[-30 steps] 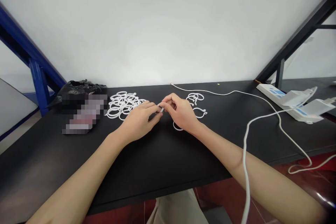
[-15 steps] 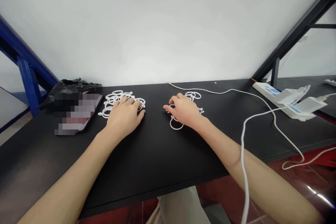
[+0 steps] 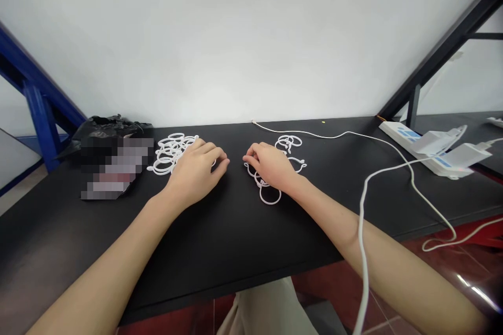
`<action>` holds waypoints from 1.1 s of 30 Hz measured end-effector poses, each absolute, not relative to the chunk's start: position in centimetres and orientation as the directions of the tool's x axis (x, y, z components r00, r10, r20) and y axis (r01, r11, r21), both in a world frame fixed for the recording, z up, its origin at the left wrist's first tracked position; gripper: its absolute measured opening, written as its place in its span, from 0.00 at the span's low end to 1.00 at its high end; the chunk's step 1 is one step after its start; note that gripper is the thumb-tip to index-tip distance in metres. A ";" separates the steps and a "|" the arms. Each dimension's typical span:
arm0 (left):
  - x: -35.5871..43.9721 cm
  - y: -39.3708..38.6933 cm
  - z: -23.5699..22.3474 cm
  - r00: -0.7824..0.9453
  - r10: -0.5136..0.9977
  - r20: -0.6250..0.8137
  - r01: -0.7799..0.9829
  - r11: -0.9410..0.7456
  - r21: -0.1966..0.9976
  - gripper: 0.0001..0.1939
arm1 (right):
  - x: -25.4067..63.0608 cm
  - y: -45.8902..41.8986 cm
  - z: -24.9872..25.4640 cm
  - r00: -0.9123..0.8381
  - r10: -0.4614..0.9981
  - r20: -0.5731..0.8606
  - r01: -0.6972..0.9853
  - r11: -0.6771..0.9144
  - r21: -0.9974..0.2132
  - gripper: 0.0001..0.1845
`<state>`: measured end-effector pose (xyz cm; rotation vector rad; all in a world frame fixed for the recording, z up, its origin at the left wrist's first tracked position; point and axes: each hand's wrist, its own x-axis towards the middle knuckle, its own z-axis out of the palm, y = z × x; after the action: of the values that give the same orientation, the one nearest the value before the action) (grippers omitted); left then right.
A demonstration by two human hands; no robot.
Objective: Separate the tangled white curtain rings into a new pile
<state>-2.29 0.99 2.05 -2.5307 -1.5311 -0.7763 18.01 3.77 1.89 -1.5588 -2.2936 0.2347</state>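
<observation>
On the black table my left hand lies at the right edge of a pile of loose white plastic rings. Its fingers are curled together and hide whatever is under them. My right hand rests to the right, fingers curled down on a string of linked white rings that trails out beneath the palm. A few more linked rings lie just behind that hand. A small gap separates the two hands.
A crumpled black bag and a blurred flat object sit at the left. A white cable runs across my right forearm to a white power strip at the right. Blue and black frame struts flank the white wall.
The hands, pinched together on a ring a second ago, parted. The left went onto the ring pile and has now drawn back with fingers curled. The right lowered onto the linked rings.
</observation>
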 end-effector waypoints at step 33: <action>-1.5 0.3 2.3 0.509 0.707 0.492 0.650 -0.690 0.319 0.09 | 16.9 2.9 2.3 -0.285 0.811 0.510 0.258 0.578 -0.774 0.10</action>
<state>-1.47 0.34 2.30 -2.8088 -1.2661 -0.9867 16.86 2.86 2.28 -0.8727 -1.8252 0.7040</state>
